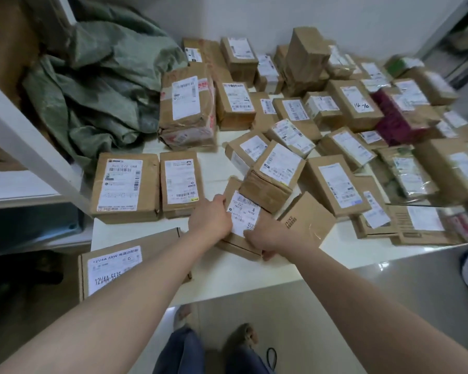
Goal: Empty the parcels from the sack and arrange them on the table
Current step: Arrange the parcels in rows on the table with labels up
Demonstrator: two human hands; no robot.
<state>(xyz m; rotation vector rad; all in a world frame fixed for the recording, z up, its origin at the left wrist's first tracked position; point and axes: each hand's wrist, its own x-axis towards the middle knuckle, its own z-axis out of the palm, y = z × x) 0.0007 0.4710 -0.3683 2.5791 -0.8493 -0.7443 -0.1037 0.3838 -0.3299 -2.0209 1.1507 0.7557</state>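
A small brown cardboard parcel with a white label lies near the front edge of the white table. My left hand grips its left side and my right hand grips its near right corner. Another labelled parcel rests partly on its far end. Several more brown parcels cover the table behind and to the right. The green sack lies crumpled and slack at the table's back left.
A long box marked 12V4A overhangs the table's front left corner. A white shelf frame stands at the left. A maroon parcel sits at the right. My feet stand on tiled floor below the table edge.
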